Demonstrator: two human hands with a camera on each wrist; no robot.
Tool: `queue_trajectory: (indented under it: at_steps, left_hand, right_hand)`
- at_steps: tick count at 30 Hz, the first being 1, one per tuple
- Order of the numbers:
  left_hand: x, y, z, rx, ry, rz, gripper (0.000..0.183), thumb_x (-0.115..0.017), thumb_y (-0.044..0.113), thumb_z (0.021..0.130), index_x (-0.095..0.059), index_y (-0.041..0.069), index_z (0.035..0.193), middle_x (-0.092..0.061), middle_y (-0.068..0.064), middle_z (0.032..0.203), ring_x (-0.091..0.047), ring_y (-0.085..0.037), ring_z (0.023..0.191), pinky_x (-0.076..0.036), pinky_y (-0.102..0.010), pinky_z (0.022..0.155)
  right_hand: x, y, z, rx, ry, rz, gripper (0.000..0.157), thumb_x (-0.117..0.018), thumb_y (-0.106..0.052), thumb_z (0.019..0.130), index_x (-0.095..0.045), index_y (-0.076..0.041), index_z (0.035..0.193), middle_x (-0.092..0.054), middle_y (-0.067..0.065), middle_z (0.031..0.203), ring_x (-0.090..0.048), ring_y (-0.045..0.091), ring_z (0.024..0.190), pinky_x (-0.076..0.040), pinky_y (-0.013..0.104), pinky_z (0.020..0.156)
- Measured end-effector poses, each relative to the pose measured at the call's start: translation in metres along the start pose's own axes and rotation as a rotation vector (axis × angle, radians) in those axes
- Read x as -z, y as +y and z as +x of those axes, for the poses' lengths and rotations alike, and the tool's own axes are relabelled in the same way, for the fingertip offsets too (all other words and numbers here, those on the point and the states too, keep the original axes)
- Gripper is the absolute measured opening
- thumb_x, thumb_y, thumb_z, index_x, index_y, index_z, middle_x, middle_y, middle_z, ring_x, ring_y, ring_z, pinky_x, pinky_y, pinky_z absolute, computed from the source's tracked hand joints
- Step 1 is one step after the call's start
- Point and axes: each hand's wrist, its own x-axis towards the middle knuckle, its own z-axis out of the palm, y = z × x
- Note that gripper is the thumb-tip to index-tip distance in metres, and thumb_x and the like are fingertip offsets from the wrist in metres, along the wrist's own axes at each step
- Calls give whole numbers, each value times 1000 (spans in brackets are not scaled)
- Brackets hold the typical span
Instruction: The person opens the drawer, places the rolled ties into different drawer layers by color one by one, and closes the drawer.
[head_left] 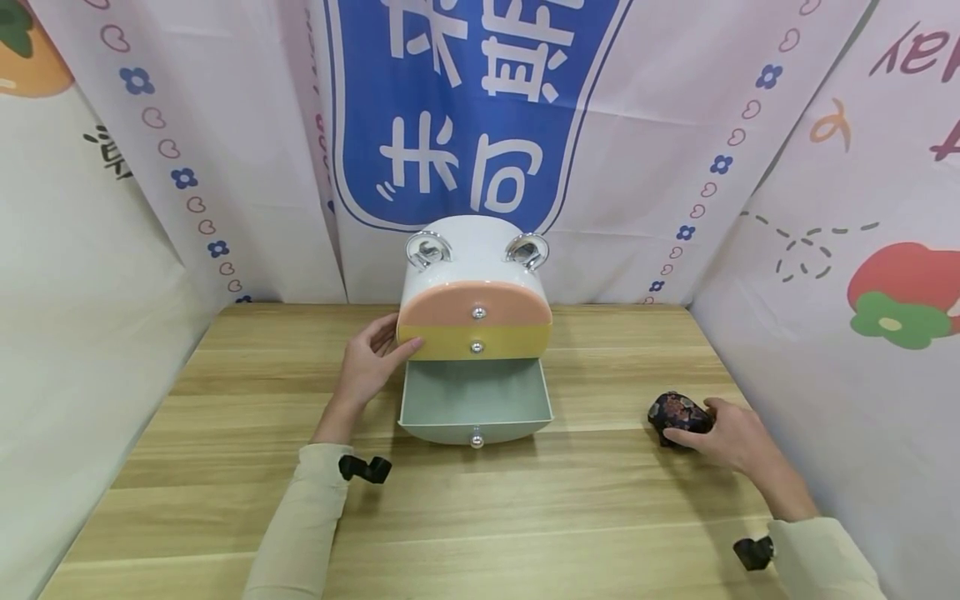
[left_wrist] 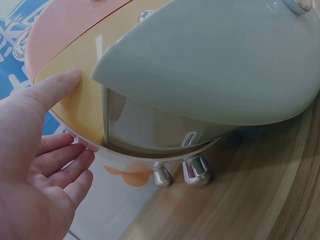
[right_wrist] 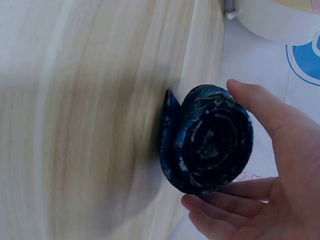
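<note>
A small drawer cabinet [head_left: 474,237] with a white body stands at the back middle of the table. Its green bottom drawer [head_left: 476,396] is pulled out, with no contents visible; the pink top drawer [head_left: 450,304] and yellow middle drawer [head_left: 442,342] are closed. My left hand [head_left: 367,362] holds the cabinet's left edge, its thumb on the yellow front and its fingers against the white side. At the right, my right hand [head_left: 738,437] grips a rolled dark floral necktie [right_wrist: 215,140] between thumb and fingers. Whether the roll touches the table is unclear.
The wooden table [head_left: 525,517] meets printed cloth walls at the back and both sides. Two chrome-rimmed round eyes [head_left: 527,250] stick up from the cabinet top, and a metal knob [head_left: 477,439] juts from the pulled-out drawer. Black mounts [head_left: 365,469] sit on both wrists.
</note>
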Motion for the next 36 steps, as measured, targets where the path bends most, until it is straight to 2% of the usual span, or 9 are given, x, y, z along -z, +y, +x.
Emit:
queue_trajectory:
  at_steps: [5, 9, 16, 36]
  left_hand:
    - [0, 1, -1, -2, 1, -3, 80, -84, 42, 91, -50, 9, 155, -51, -13, 161, -47, -29, 152, -40, -40, 130]
    - [-1, 1, -1, -7, 4, -13, 77, -84, 39, 92, -51, 8, 154, -51, -14, 161, -47, -30, 152, -40, -40, 130]
    - [-1, 1, 0, -15, 0, -27, 75, -84, 36, 92, -52, 6, 154, -51, -15, 160, -46, -30, 152, -38, -41, 131]
    - [-1, -1, 0, -10, 3, -12, 79, -85, 41, 91, -51, 8, 154, -51, -14, 160, -47, -30, 152, -39, -42, 131]
  right_hand:
    - [-6, 1, 0, -25, -7, 36, 100, -82, -68, 81, -59, 15, 131, -71, 37, 112, -71, 45, 96, -61, 58, 78]
    - [-12, 1, 0, -21, -4, 99, 94, -83, -63, 82, -60, 14, 130, -71, 35, 111, -71, 43, 96, -63, 57, 80]
    - [-15, 1, 1, -40, -18, 122, 96, -84, -60, 82, -57, 16, 133, -68, 40, 118, -70, 50, 102, -63, 62, 84]
    - [-17, 2, 5, -40, -3, 147, 94, -86, -55, 83, -56, 18, 134, -67, 41, 120, -70, 50, 102, -63, 60, 82]
